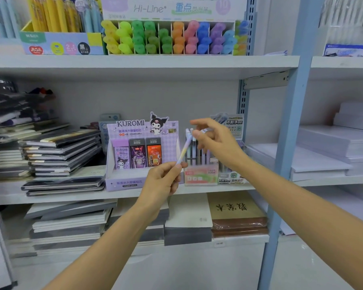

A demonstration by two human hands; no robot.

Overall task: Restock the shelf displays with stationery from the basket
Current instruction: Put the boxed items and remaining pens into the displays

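My left hand (162,181) pinches the lower end of a pastel purple-and-yellow pen (183,150), which tilts up to the right. My right hand (215,141) hovers at the tops of several pens standing in a pink "Fruit Soda" display box (200,176) on the middle shelf; its thumb and fingers close around a pen top there. The basket is out of view.
A purple Kuromi lead-refill display (134,155) stands left of the pen box, and a green-labelled pen display (232,176) stands to its right. Stacked notebooks (61,155) lie at left, paper reams (323,158) at right. Highlighters (172,38) fill the upper shelf. A blue upright (289,122) divides the bays.
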